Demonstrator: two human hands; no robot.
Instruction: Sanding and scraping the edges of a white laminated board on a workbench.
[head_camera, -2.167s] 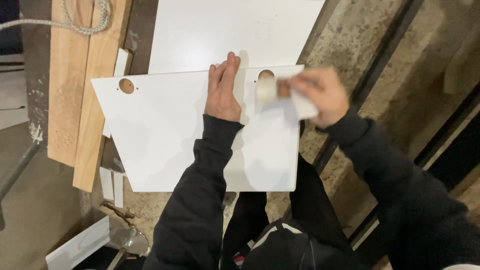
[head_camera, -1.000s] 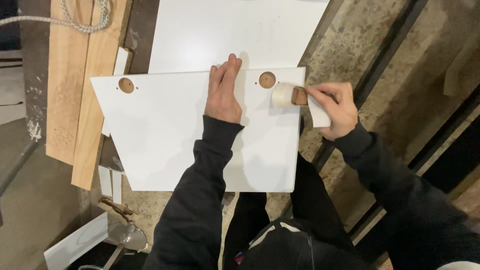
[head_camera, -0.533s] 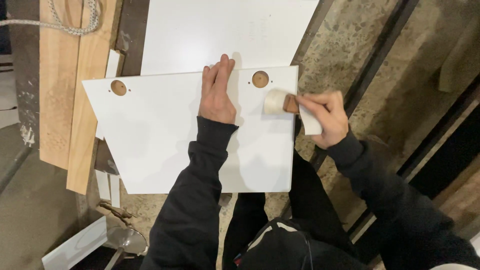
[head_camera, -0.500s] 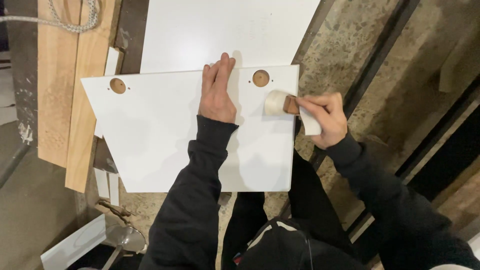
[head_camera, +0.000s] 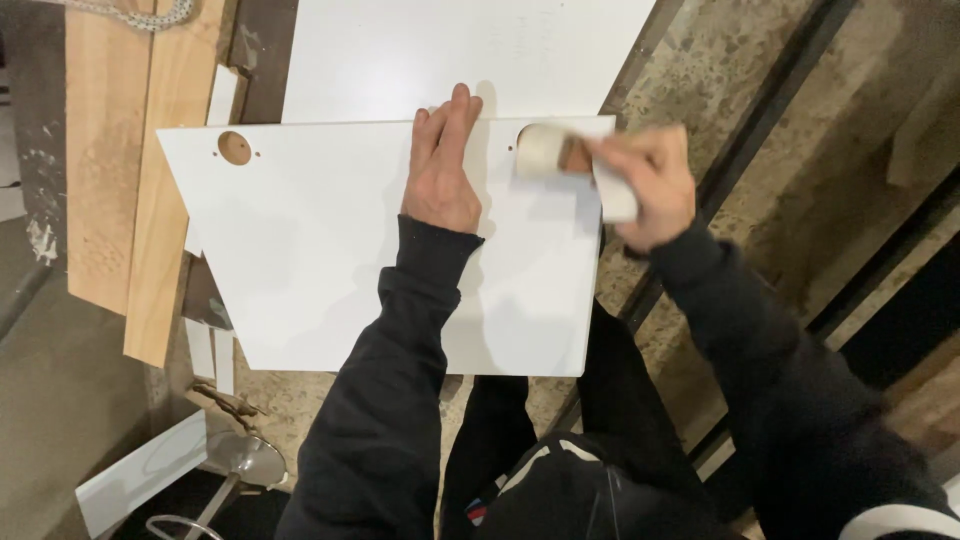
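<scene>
Single head-worn view, looking almost straight down from above the person's own torso. Close range: both sleeves run up from the bottom edge to the left hand (head_camera: 441, 170) and right hand (head_camera: 648, 185) over the white panel (head_camera: 320, 260). Floor at both sides. No second view.

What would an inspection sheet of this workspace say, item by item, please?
Surface: speckled stone floor, partly covered by boards.
Job's things: white panel lying flat, with a round hole near its far left corner; pale brush over its far right corner, blurred.
Clutter: wooden planks at left; second white board beyond the panel; white strips and a metal tool at lower left.
Hands: left hand flat on the panel; right hand holds the brush.
Cables: a rope on the planks.
Surroundings: dark metal rails at right.
</scene>
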